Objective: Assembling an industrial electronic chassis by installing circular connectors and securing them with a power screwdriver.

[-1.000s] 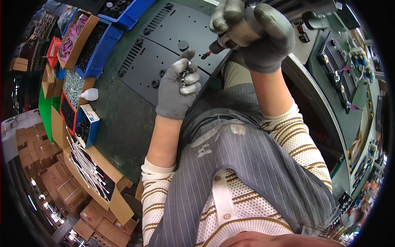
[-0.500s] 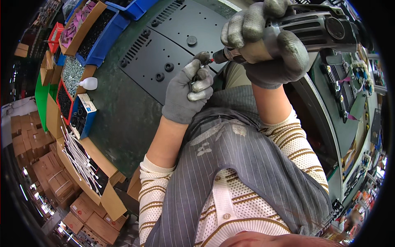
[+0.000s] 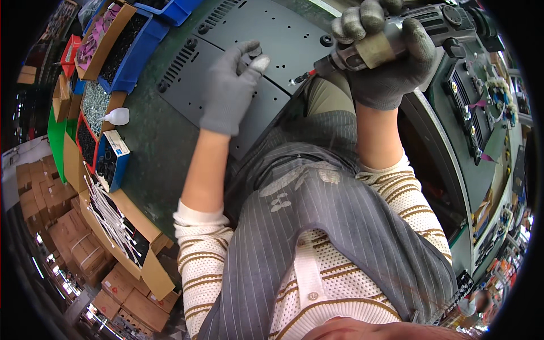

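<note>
Head view: the grey-gloved left hand curves its fingers about a small round black disc at two flat dark-grey perforated panels on the dark-green bench; whether they grip it, I cannot tell. The grey-gloved right hand has its fingers wrapped around a grey-and-black power driver, its red-banded bit near the panels' edge.
</note>
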`<state>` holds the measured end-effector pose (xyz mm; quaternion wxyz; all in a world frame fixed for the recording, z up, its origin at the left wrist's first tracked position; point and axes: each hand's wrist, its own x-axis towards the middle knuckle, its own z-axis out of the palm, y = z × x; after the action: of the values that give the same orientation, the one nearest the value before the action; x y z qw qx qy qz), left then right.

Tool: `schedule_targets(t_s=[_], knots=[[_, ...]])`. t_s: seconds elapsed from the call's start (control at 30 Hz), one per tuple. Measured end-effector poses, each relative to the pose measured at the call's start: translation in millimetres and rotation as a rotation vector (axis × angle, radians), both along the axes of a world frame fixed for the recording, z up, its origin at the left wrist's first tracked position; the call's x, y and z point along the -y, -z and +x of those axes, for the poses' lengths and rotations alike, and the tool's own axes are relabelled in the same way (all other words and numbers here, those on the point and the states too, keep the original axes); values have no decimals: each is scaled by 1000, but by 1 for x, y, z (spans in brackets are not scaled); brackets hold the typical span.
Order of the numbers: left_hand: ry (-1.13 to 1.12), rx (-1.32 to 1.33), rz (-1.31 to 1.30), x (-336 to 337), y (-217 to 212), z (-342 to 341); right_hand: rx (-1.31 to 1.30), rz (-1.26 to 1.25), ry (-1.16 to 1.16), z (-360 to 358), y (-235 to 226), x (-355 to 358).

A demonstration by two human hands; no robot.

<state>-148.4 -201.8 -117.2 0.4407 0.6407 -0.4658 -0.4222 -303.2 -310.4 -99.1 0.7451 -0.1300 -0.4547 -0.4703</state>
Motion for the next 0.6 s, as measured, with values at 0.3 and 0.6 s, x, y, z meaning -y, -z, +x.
schedule_targets(t_s=[0.3, 0.6], knots=[[-55, 844, 44, 67, 21, 49, -78, -114, 153, -7, -2, -8], [110, 931, 120, 41, 1, 29, -273, -179, 299, -6, 17, 11]])
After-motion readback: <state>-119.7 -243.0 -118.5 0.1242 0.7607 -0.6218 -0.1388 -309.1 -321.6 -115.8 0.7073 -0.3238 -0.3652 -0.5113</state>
